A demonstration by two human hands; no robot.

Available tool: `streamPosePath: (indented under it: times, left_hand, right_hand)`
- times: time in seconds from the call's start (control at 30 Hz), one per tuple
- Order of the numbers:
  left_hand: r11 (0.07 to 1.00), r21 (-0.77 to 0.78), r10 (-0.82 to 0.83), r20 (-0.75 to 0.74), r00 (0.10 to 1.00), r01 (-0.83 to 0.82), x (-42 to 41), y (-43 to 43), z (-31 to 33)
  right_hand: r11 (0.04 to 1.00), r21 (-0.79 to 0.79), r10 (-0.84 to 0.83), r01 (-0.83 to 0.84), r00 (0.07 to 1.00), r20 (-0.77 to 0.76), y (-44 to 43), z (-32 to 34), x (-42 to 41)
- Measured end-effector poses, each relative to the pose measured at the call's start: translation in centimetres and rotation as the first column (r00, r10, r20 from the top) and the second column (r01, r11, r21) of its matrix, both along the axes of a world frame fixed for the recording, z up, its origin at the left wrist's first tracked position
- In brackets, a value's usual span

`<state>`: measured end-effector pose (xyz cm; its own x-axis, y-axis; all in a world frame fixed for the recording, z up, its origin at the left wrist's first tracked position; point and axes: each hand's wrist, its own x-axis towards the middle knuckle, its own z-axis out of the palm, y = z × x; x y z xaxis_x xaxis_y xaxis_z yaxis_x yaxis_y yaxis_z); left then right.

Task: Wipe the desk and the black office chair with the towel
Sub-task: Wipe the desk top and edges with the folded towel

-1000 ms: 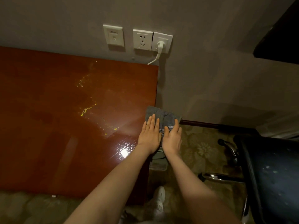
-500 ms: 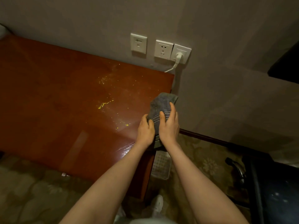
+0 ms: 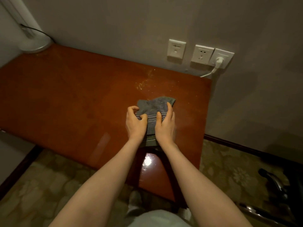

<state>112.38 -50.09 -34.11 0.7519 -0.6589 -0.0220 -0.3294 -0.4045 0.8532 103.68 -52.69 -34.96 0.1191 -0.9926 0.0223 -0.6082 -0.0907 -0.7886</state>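
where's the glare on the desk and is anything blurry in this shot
Head view: a bright glare patch shines on the desk near its front edge; the white base at far left is smeared by blur; the light is dim overall.

Glossy red-brown wooden desk (image 3: 65,104), nubby grey cloth towel (image 3: 155,105), shiny metal chair arm (image 3: 277,183), matt carpet (image 3: 49,185)

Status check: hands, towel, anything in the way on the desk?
Left hand grips towel, right hand presses it. Towel bunched on desk near right end. Yellow specks just beyond, unwiped; lamp base at far-left corner.
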Motion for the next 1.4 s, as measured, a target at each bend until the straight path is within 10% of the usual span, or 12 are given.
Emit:
streamPosePath:
  times: [0.2,0.37,0.57,1.4]
  left_hand:
    - [0.997,0.049,0.044,0.234,0.971,-0.057,9.1,2.8,-1.4]
    - [0.884,0.456,-0.251,0.275,0.928,0.105,14.8,5.1,-5.0]
    - [0.802,0.58,-0.36,0.274,0.892,0.146,14.9,4.1,-6.8]
    - [0.545,0.669,-0.809,0.261,0.527,0.505,-5.5,-6.7,-5.9]
  right_hand:
    - [0.976,-0.027,0.212,-0.218,0.966,-0.147,2.5,-0.9,9.4]
    - [0.884,0.192,0.461,-0.426,0.727,-0.509,4.5,-4.8,14.2]
    - [0.89,0.143,0.419,-0.433,0.653,-0.631,3.7,-5.9,15.0]
    - [0.978,0.184,0.094,0.095,0.59,-0.802,-4.2,-4.4,-4.6]
